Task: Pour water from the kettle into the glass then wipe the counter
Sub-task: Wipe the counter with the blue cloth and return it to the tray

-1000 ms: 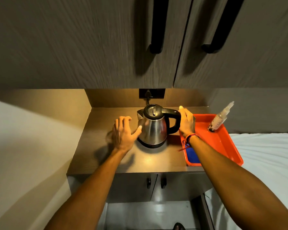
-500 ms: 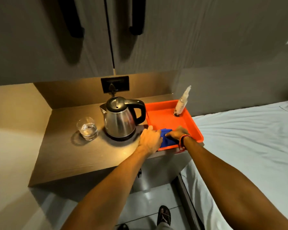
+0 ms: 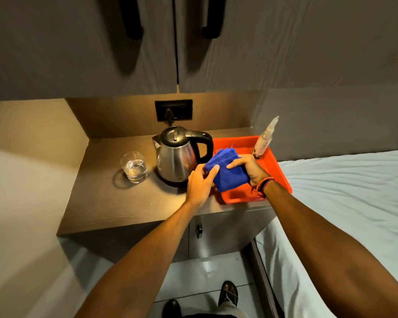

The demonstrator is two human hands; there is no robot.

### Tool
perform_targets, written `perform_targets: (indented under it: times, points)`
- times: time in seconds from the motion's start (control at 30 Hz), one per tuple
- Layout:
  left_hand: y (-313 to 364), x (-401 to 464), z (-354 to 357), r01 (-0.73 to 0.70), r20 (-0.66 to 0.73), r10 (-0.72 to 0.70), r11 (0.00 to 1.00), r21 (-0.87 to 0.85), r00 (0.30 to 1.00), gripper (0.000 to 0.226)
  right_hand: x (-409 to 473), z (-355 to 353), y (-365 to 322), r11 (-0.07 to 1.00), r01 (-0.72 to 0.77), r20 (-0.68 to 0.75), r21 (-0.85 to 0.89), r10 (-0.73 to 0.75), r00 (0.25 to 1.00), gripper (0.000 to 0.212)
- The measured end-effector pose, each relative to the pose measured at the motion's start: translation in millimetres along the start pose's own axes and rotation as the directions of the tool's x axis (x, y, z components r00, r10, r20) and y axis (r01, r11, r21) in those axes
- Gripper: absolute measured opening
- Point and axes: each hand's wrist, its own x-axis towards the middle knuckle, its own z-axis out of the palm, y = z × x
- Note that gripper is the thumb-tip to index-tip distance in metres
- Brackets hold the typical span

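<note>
A steel kettle (image 3: 177,157) with a black lid and handle stands upright on its base in the middle of the brown counter (image 3: 115,203). Left of it sits a clear glass (image 3: 134,167) with water in it. A folded blue cloth (image 3: 228,172) is lifted above the near left corner of the orange tray (image 3: 283,180). My left hand (image 3: 200,184) grips the cloth's left edge and my right hand (image 3: 248,167) grips its right side. The cloth hangs just right of the kettle's base.
A spray bottle (image 3: 263,140) stands at the tray's far right corner. A wall socket (image 3: 173,110) with the kettle's plug sits behind the kettle. Cabinet doors with black handles hang overhead. A white bed (image 3: 354,203) adjoins the counter on the right.
Both hands left the kettle and went to the tray, took hold of the blue cloth and lifted it. The glass, hidden earlier by my left hand, now shows.
</note>
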Motion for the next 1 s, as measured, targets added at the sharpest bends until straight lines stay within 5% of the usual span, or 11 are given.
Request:
perform_targets:
  times: [0.13,0.23,0.33,0.47,0.57,0.67,0.8,0.9,1.0]
  points:
    - [-17.7,-11.4,-35.7,0.064,-0.097,-0.083,0.98,-0.187,0.992,0.038,-2.0,48.7,16.6,0.999,-0.041,0.129,-0.006,0.041,0.991,0.037]
    - [-45.2,-20.9,-77.3,0.107,-0.221,-0.102,0.994,0.011,0.97,0.034,-4.2,97.8,39.0,0.971,-0.007,0.117,-0.238,0.036,0.992,0.031]
    - [-69.9,-33.1,-122.6,0.242,-0.336,-0.117,0.901,0.36,0.935,0.041,-6.2,152.5,56.5,0.81,0.14,0.161,-0.57,-0.057,0.985,0.024]
    - [-87.8,-43.1,-162.7,0.38,-0.46,-0.109,0.741,0.554,0.881,0.049,-11.2,219.1,77.3,0.633,0.263,0.188,-0.728,-0.184,0.965,0.031]
    - [-95.9,-41.3,-181.8,0.398,-0.469,-0.059,0.627,0.669,0.881,0.058,-14.0,245.9,90.8,0.308,0.343,0.207,-0.888,-0.398,0.894,0.038]
    - [-93.2,-24.5,-206.7,0.38,-0.514,-0.054,0.74,0.555,0.856,0.06,-13.3,257.4,105.3,0.185,0.462,0.315,-0.867,-0.515,0.798,0.045]
    - [-75.3,11.4,-231.4,0.343,-0.46,-0.113,0.822,0.455,0.881,0.09,-11.6,250.5,136.2,0.14,0.541,0.483,-0.829,-0.307,0.82,0.069]
    - [-59.3,39.5,-228.0,0.28,-0.38,-0.177,0.931,0.235,0.908,0.118,-8.7,249.2,142.7,0.114,0.55,0.499,-0.828,-0.299,0.813,0.073]
    - [-52.0,62.5,-214.7,0.254,-0.341,-0.192,0.956,0.149,0.92,0.117,-6.6,250.9,142.1,0.097,0.536,0.485,-0.838,-0.317,0.815,0.076]
